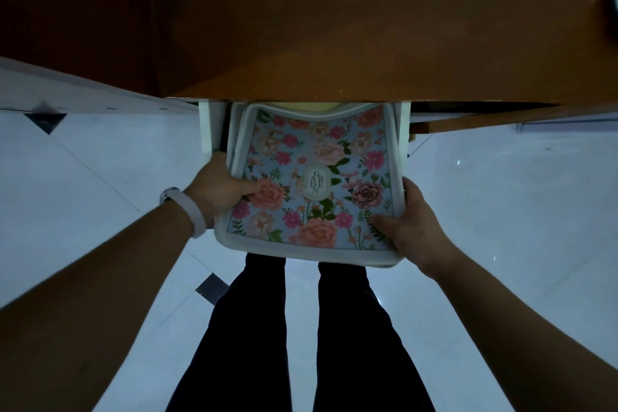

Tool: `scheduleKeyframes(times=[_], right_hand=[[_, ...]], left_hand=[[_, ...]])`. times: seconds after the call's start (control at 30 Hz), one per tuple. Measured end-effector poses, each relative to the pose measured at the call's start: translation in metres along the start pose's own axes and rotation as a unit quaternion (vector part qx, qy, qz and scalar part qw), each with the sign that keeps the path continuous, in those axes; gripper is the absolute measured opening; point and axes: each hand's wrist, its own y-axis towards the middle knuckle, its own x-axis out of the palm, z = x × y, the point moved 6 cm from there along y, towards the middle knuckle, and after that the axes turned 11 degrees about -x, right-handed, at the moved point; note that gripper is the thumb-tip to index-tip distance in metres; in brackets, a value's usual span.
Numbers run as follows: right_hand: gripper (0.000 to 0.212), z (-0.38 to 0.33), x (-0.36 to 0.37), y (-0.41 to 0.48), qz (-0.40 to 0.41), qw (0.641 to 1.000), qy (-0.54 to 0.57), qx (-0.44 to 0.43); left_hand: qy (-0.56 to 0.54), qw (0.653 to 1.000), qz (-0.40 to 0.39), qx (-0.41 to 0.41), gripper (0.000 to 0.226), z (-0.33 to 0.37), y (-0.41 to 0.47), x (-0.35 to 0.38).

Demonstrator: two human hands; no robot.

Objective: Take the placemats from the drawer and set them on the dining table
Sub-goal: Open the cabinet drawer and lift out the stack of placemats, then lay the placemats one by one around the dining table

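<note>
Cloth floral placemat [311, 177], smooth matt wooden tabletop [334, 27], glossy tiled floor [501, 211].

Both forearms are bare, with no sleeves in view. A smooth, pale white rounded band [194, 214] circles the wrist just behind the left hand [220, 186]. The right hand [413, 224] wears nothing, its wrist bare too. Two legs in dark, plain, near-black trousers [301, 338] show below the band.

A white drawer [204, 125] is sticking out mid-frame below the orange-brown tabletop [334, 27], carrying stacked floral placemats [311, 177].
</note>
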Motion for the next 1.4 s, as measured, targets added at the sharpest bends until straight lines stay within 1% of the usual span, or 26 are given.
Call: scheduleKeyframes(times=[0.1, 0.17, 0.27, 0.37, 0.5, 0.6, 0.73, 0.93, 1.07, 1.13, 1.23, 1.4], right_hand=[[0.058, 0.000, 0.001, 0.001, 0.000, 0.999, -0.021, 0.025], [0.055, -0.005, 0.001, 0.000, 0.006, 0.999, -0.046, 0.022], [0.051, -0.015, 0.001, -0.006, 0.007, 0.997, -0.069, 0.011], [0.048, -0.027, 0.000, -0.016, 0.003, 0.996, -0.084, -0.004], [0.051, -0.051, -0.012, -0.046, -0.008, 0.995, -0.098, -0.013], [0.051, -0.069, -0.027, -0.074, -0.015, 0.994, -0.112, -0.013], [0.052, -0.095, -0.041, -0.110, -0.004, 0.991, -0.131, -0.019], [0.048, -0.133, -0.052, -0.170, 0.060, 0.993, -0.100, -0.031], [0.052, -0.157, -0.053, -0.209, 0.129, 0.987, -0.085, -0.045], [0.051, -0.165, -0.053, -0.232, 0.170, 0.982, -0.068, -0.047], [0.052, -0.167, -0.054, -0.269, 0.229, 0.972, -0.035, -0.051], [0.053, -0.158, -0.067, -0.335, 0.313, 0.948, 0.019, -0.057]], left_hand=[[0.003, 0.996, 0.083, 0.045, 0.050, 0.006, -0.020, 0.008], [0.000, 0.991, 0.114, 0.075, 0.046, 0.009, -0.033, 0.013], [-0.022, 0.987, 0.126, 0.101, 0.043, 0.011, -0.054, 0.014], [-0.047, 0.985, 0.131, 0.101, 0.044, 0.009, -0.074, 0.016], [-0.068, 0.983, 0.140, 0.097, 0.043, 0.008, -0.116, 0.021], [-0.072, 0.984, 0.130, 0.099, 0.041, 0.013, -0.147, 0.023], [-0.062, 0.984, 0.112, 0.125, 0.040, 0.036, -0.185, 0.019], [-0.039, 0.982, 0.084, 0.166, 0.044, 0.071, -0.240, 0.000], [-0.017, 0.972, 0.079, 0.223, 0.044, 0.099, -0.276, -0.013], [0.001, 0.966, 0.067, 0.251, 0.045, 0.114, -0.294, -0.018], [0.026, 0.962, 0.034, 0.270, 0.049, 0.136, -0.315, -0.017], [0.088, 0.943, -0.013, 0.320, 0.046, 0.168, -0.363, 0.015]])
